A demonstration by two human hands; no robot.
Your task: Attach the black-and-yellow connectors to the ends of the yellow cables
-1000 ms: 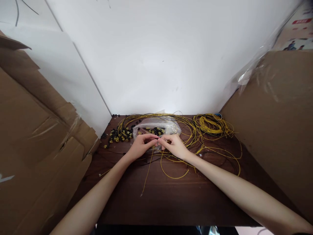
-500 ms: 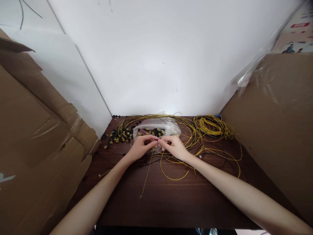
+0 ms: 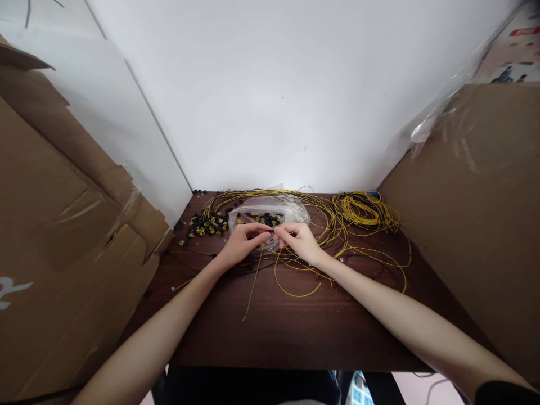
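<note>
My left hand (image 3: 245,243) and my right hand (image 3: 298,241) meet fingertip to fingertip over the dark wooden table (image 3: 253,349). Between the pinched fingertips is a small dark piece (image 3: 271,230), too small to name. A thin yellow cable (image 3: 253,284) hangs down from beside my left fingers, its pale tip lying on the table. Just behind the hands, a clear plastic bag (image 3: 297,212) holds several black and yellow connectors. More black and yellow connectors (image 3: 206,223) lie in a heap to its left.
A coil of yellow cable (image 3: 365,211) lies at the back right, and loose yellow cables (image 3: 337,230) loop across the middle. Cardboard walls stand on the left (image 3: 63,242) and right (image 3: 472,197). A white wall (image 3: 261,101) closes off the back.
The view has tilted down slightly, so the table's front edge shows more. My fingertips have parted a little, and the dark piece between them shows more clearly.
</note>
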